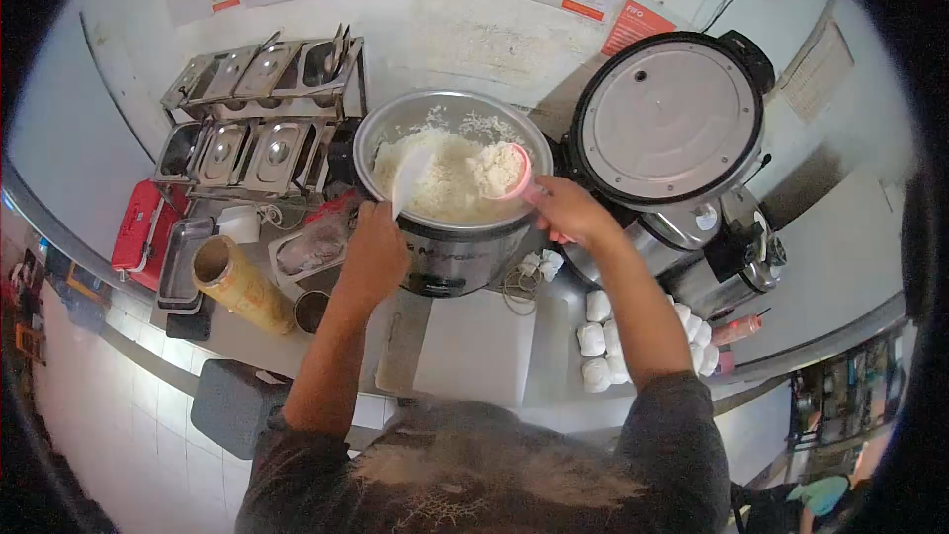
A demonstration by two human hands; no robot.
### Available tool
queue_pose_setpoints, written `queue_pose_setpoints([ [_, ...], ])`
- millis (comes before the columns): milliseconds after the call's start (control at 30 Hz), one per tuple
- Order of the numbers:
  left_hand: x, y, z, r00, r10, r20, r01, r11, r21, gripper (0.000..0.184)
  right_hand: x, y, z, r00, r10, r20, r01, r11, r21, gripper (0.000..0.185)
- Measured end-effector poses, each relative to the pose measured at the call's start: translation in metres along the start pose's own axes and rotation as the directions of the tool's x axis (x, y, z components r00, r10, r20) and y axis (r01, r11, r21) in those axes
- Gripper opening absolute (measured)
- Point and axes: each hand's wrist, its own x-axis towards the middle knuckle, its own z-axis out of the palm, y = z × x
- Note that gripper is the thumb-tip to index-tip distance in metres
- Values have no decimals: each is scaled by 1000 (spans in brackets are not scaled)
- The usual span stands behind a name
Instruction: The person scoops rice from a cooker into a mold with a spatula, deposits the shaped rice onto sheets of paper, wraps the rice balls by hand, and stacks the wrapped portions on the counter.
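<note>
A large metal rice cooker (465,255) stands open at the centre, with white rice (435,183) inside. My left hand (376,249) is closed around a white paddle (408,178), whose blade reaches over the rice at the pot's left side. My right hand (571,210) is closed on the handle of a pink scoop (527,178), held over the right part of the pot and heaped with rice. The round lid (670,121) is raised on the right of the pot.
Metal food containers (278,148) sit on a rack at the left, near a yellowish roll (242,287) and a red box (146,235). A white board (474,348) lies before the cooker. White wrapped bundles (595,341) and another steel cooker (717,262) are at the right.
</note>
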Motion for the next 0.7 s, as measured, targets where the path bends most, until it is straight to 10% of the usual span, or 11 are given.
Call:
queue_pose_setpoints([
  [133, 14, 24, 11, 973, 138, -182, -134, 990, 34, 36, 4, 6, 5, 1000, -17, 2, 17, 999, 30, 38],
  [267, 28, 53, 22, 999, 38, -16, -40, 983, -177, 40, 13, 20, 3, 998, -27, 49, 22, 996, 85, 36],
  [433, 35, 69, 69, 959, 281, 16, -282, 955, 97, 38, 5, 20, 11, 999, -52, 2, 52, 995, 84, 32],
  [533, 41, 83, 71, 988, 56, 141, -88, 969, 232, 37, 5, 29, 15, 989, -149, 1, 149, 989, -4, 30],
  [700, 56, 80, 78, 956, 145, 255, -225, 920, 322, 39, -13, 29, 15, 972, -230, -54, 229, 973, -24, 29],
])
